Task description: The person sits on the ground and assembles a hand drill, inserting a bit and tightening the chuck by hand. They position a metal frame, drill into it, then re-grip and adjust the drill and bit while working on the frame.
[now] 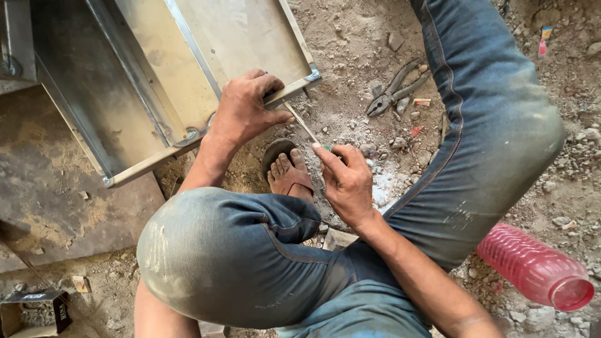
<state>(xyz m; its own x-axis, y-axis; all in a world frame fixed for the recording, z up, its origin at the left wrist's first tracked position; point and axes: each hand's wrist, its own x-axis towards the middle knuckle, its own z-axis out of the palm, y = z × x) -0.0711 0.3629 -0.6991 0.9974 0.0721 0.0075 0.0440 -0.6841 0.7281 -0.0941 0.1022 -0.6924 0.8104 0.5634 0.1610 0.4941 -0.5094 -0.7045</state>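
Below our knees, our right hand [346, 181] has its fingers clamped on a thin screwdriver [305, 127] at the metal frame [188, 75], which our left hand [244, 107] grips; right of it, a pink bottle [532, 266] looks empty.

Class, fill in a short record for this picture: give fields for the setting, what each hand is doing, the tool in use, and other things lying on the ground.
Setting: person squatting on dusty, stony ground
Left hand: gripping the edge of a metal frame
Right hand: holding a thin screwdriver, tip at the frame's edge
Nearby tool: pliers on the ground
Other things: red plastic bottle on its side; small cardboard box
Footwear: sandal
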